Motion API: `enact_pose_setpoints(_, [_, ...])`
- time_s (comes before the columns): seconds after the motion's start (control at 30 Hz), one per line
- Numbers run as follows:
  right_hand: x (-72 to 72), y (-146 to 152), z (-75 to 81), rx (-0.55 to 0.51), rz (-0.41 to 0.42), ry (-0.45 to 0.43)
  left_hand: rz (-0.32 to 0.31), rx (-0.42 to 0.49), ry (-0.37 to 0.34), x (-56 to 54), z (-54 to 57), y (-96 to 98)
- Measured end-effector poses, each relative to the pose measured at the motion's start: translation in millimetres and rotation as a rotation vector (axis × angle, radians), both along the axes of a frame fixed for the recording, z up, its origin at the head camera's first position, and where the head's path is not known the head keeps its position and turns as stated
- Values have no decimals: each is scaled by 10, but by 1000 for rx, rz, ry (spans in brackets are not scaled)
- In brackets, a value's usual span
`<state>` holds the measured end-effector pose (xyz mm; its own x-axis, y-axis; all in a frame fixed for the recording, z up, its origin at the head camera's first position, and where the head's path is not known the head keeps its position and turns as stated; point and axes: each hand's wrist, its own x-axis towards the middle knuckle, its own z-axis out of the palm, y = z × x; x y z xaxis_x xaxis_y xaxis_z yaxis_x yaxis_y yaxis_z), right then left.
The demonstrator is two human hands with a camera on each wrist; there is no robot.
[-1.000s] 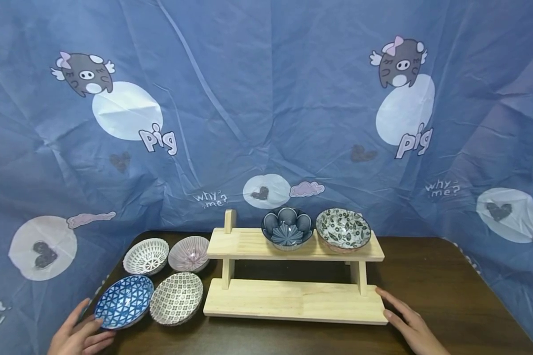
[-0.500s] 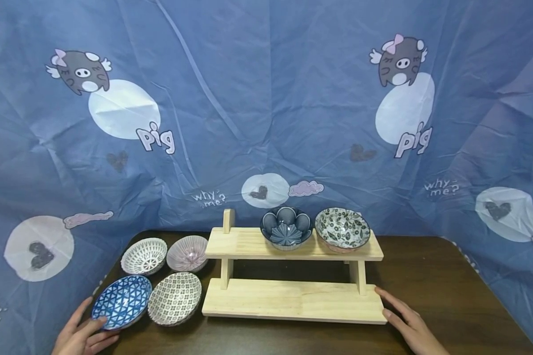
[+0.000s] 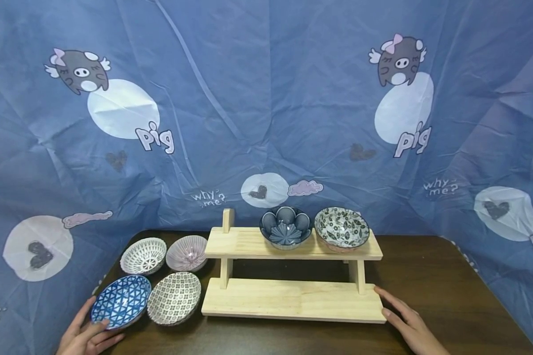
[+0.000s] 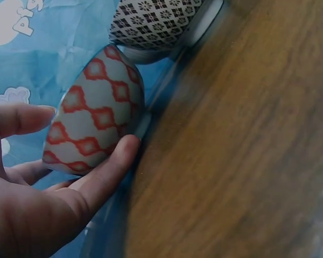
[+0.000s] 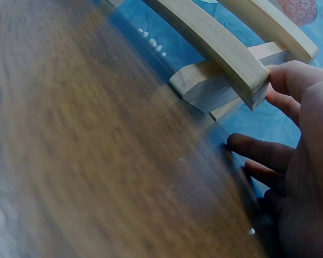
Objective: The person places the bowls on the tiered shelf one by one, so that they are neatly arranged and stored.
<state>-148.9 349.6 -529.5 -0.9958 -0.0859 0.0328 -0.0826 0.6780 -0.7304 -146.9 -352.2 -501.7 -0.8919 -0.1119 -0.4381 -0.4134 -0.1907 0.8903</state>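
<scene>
At the lower left of the head view, my left hand [image 3: 89,337] grips the near left edge of a blue-and-white bowl [image 3: 121,301] on the table. Seen from the left wrist, that bowl [image 4: 97,113] has a red diamond pattern outside; one digit meets its rim and another lies along its outer wall. My right hand [image 3: 410,323] touches the right end of the lower board of a two-tier wooden stand [image 3: 293,298]. In the right wrist view its fingertips meet the board's end [image 5: 253,88], while the other fingers stretch out loosely below.
Next to the blue bowl stand a grey-patterned bowl [image 3: 174,298], a white bowl [image 3: 143,256] and a pinkish striped bowl [image 3: 187,253]. The stand's upper board carries a dark blue bowl [image 3: 285,229] and a leaf-patterned bowl [image 3: 342,228]. A blue printed cloth [image 3: 231,98] hangs behind.
My left hand has shifted slightly right and its digit reaches further over the blue bowl's rim. The bowls and my right hand keep their places; the head view has drifted a little.
</scene>
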Motion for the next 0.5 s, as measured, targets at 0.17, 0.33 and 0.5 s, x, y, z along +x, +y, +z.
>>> enact_pose_setpoints(0.17, [1, -4, -10, -2, 2, 8, -15, 2, 4, -4, -36, -4])
enact_pose_setpoints(0.33, [-2, -3, -6, 0, 1, 10, -16, 16, -15, -33, -71, -32])
enact_pose_setpoints(0.5, [-8, -1, 2, 2, -6, -14, -8, 38, -12, -39, -102, -55])
